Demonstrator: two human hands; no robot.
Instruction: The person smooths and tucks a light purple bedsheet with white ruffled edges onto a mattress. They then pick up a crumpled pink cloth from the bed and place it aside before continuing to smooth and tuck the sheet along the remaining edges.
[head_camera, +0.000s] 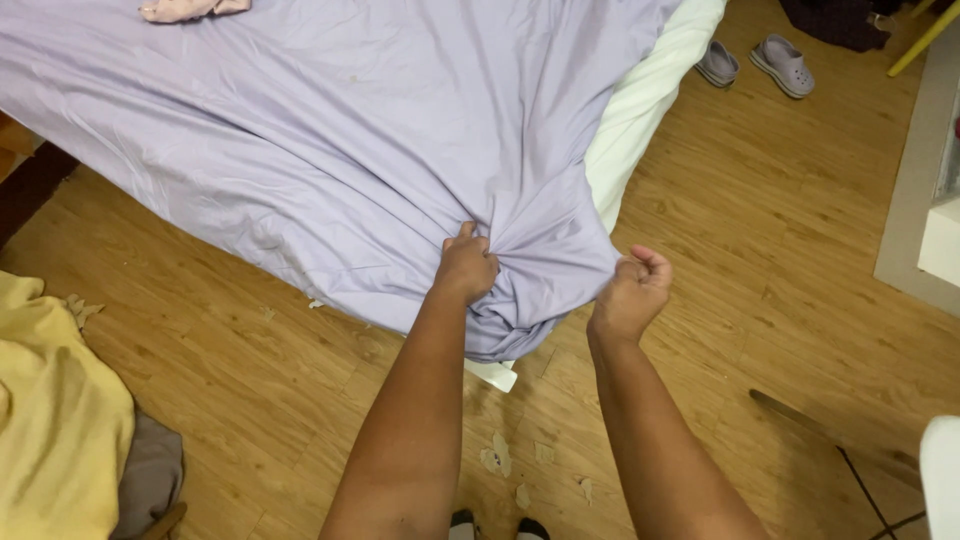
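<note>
Bits of torn paper (497, 455) litter the wooden floor (760, 260) by the feet. Left hand (465, 266) is clenched on a bunched corner of the lilac sheet (330, 130); right hand (632, 288) is fisted on its edge at the bed's corner. The white mattress (640, 100) shows along the right edge, open floor beside it, grey clogs (760, 62) farther off
</note>
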